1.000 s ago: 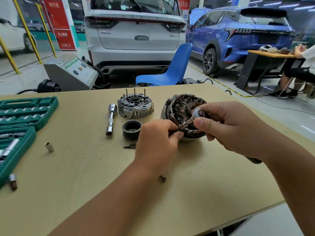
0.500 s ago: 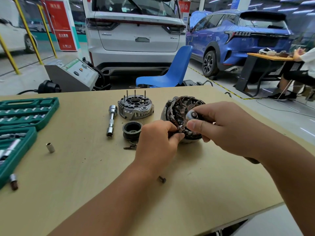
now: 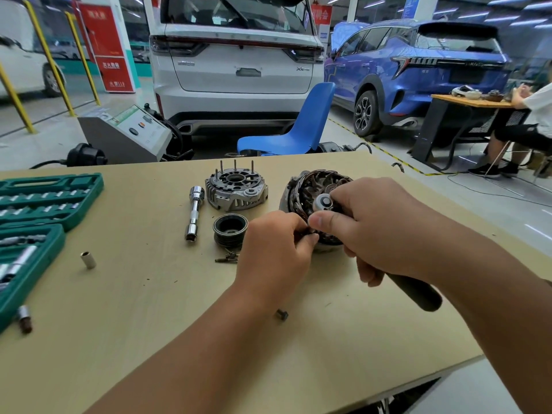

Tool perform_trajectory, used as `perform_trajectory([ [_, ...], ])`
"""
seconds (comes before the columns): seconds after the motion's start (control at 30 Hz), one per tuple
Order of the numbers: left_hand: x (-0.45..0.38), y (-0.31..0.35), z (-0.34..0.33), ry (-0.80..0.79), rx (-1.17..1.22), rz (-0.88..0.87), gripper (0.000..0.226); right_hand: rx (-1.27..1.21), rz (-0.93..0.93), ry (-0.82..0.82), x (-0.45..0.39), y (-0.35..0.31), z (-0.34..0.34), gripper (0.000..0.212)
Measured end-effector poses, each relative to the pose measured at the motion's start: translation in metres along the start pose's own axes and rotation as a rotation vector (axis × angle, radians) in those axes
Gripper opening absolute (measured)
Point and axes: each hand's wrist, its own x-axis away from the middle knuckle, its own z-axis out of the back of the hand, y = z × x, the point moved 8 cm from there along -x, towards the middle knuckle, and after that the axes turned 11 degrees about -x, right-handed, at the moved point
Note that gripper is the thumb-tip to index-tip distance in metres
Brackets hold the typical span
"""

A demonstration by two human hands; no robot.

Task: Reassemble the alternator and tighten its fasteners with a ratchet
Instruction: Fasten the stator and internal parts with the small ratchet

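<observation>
Since a second ago the ratchet [image 3: 324,202] head turned upright over the alternator body [image 3: 301,189]; right hand [image 3: 379,228] grips it, left hand [image 3: 274,249] pinches at the near rim.

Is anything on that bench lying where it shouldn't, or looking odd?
A few small parts lie loose on the table: a socket and another outside the green case, and a bolt near the left hand. Nothing looks spilled or broken.
</observation>
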Motion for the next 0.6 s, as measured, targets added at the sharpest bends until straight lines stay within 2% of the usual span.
perform_trajectory([
  [0.1,0.001,0.000,0.001,0.024,0.006,-0.021,0.016,0.004,0.003,0.011,0.004,0.000,-0.005,0.035],
  [0.23,0.001,0.023,0.021,0.200,0.094,-0.134,0.019,-0.006,0.016,0.026,0.003,0.001,-0.004,0.036],
  [0.3,0.000,0.026,0.026,0.238,0.153,-0.171,0.023,0.002,0.044,0.004,-0.001,0.001,-0.005,0.034],
  [0.4,-0.005,0.021,0.018,0.181,0.143,-0.161,0.023,0.292,0.176,-0.034,-0.006,-0.003,0.004,0.016],
  [0.43,-0.006,0.021,0.016,0.156,0.143,-0.159,0.017,0.430,0.204,-0.008,-0.007,-0.004,0.012,0.009],
  [0.5,-0.006,0.023,0.015,0.135,0.140,-0.178,0.011,0.631,0.260,0.161,-0.007,-0.004,0.031,0.019],
  [0.57,-0.007,0.024,0.016,0.152,0.137,-0.177,0.011,0.594,0.342,0.316,0.001,-0.011,0.039,0.016],
  [0.6,-0.007,0.023,0.016,0.168,0.130,-0.163,0.014,0.554,0.359,0.298,0.004,-0.013,0.033,0.008],
])
